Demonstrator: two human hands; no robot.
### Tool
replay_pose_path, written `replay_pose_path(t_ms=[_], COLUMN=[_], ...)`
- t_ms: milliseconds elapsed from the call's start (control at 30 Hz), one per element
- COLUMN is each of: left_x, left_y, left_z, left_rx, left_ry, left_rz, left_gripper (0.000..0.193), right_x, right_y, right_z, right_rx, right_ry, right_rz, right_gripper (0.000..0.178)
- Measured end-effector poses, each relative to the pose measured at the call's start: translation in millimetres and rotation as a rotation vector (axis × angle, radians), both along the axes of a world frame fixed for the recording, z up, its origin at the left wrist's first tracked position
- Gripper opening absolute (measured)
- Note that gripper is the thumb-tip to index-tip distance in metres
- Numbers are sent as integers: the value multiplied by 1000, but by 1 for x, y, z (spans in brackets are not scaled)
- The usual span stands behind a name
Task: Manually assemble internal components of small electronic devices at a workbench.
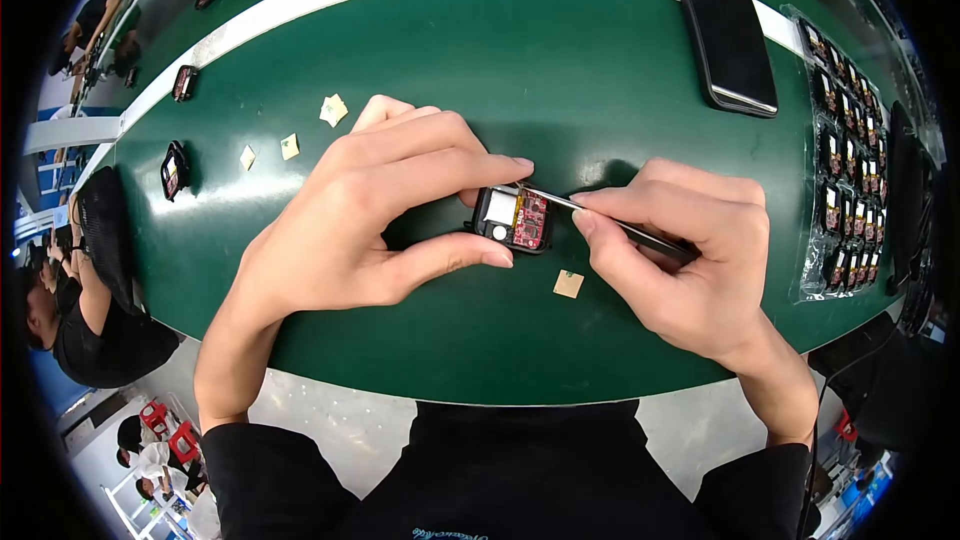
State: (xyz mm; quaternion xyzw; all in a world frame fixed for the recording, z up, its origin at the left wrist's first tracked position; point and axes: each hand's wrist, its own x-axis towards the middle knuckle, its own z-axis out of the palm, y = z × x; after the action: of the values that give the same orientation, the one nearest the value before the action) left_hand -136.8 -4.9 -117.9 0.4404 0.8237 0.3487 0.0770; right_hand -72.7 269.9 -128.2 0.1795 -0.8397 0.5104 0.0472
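My left hand grips a small black device housing between thumb and fingers, just above the green table. Its open face shows a red circuit board, a white block and a round white spot. In my right hand is a pair of tweezers, held like a pen, with the tips at the upper edge of the housing, close to my left index fingertip. Whether the tips pinch anything is too small to tell. A small beige square sticker lies below the housing.
Several beige paper squares lie at the left, near two more housings. A black phone-like slab is at the far right. A clear tray of several housings stands at the right edge. Other people sit beyond the left side.
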Motion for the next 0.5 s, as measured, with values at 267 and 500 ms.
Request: replay_pose_path(t_ms=[267, 500], left_x=[3, 3], left_y=[3, 5], left_z=[0, 1], left_rx=[20, 18], left_ry=[-40, -42], left_rz=[78, 73], left_gripper=[63, 50], right_x=[1, 1], right_y=[1, -5], right_z=[8, 2], right_rx=[3, -7], right_ry=[-40, -12], right_rz=[-8, -17], right_gripper=[12, 13])
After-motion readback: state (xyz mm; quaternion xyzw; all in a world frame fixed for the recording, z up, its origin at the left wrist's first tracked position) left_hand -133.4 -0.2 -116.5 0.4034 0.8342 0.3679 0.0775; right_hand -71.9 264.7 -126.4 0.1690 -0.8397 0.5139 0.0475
